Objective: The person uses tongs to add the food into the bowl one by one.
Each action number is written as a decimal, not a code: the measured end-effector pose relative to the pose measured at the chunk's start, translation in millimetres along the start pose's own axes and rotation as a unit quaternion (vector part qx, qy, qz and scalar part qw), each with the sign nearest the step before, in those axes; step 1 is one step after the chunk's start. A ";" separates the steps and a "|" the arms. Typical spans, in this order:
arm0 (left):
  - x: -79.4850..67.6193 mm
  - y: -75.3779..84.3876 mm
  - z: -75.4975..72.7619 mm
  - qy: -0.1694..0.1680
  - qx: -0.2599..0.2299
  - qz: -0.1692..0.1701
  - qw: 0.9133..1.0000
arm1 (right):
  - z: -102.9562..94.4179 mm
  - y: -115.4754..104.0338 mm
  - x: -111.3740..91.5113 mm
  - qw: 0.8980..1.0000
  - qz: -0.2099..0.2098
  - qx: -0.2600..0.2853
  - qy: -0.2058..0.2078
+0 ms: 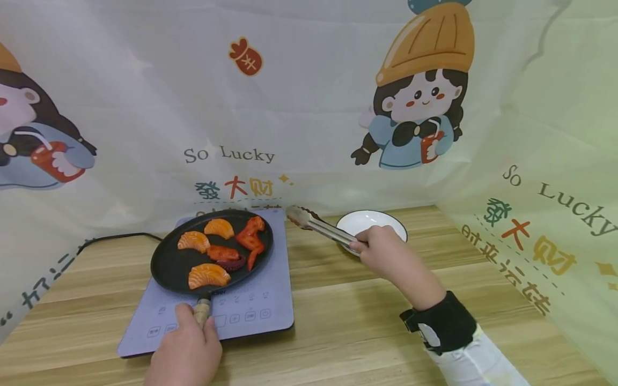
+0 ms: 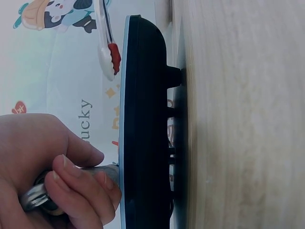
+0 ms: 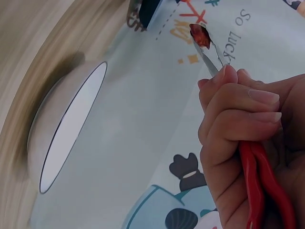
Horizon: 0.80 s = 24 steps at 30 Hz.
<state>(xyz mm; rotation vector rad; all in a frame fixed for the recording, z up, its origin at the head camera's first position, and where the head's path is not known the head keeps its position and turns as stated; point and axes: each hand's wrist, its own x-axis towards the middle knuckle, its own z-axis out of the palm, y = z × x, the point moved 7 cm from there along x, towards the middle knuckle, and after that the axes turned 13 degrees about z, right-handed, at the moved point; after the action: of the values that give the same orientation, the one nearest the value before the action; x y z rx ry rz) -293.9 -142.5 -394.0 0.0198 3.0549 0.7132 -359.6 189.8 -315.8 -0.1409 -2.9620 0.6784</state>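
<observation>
My left hand (image 1: pixel 185 343) grips the wooden handle (image 1: pixel 201 311) of a black frying pan (image 1: pixel 169 262). The pan rests on an induction cooktop (image 1: pixel 270 305). Orange salmon-like slices (image 1: pixel 209 276), a red chicken wing (image 1: pixel 251 236), a smaller red piece (image 1: pixel 223 253) and a dark purple tentacle (image 1: pixel 232 264) lie in it. My right hand (image 1: pixel 386 249) holds metal tongs (image 1: pixel 333 231), whose red grips (image 3: pixel 255 191) show in the right wrist view. A reddish piece (image 3: pixel 200 36) shows at the tongs' tips, which point toward the pan, right of the cooktop.
Behind the right hand, a white dark-rimmed plate (image 1: pixel 369 219) stands on the wooden table (image 1: pixel 338 321). A black cord (image 1: pixel 120 235) runs left from behind the pan. Printed cloth (image 1: pixel 309 107) encloses the back and sides.
</observation>
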 end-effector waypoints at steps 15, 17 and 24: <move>-0.9 0.8 -0.2 -0.005 -0.003 -0.007 1.000 | 33.3 -72.4 -14.2 0.997 -0.048 0.033 -0.048; -1.2 1.4 -0.4 -0.005 -0.004 -0.006 1.000 | 41.1 -84.7 -16.5 0.996 -0.052 0.035 -0.058; -2.5 2.2 -0.9 -0.004 -0.010 -0.004 1.000 | 61.8 -124.6 -23.4 0.996 -0.080 -0.028 -0.037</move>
<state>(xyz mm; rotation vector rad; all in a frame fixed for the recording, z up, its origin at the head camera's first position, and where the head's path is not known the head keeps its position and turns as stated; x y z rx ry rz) -291.4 -141.0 -392.2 0.0091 3.0387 0.7406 -352.1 49.0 -318.4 0.1195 -3.0225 0.5917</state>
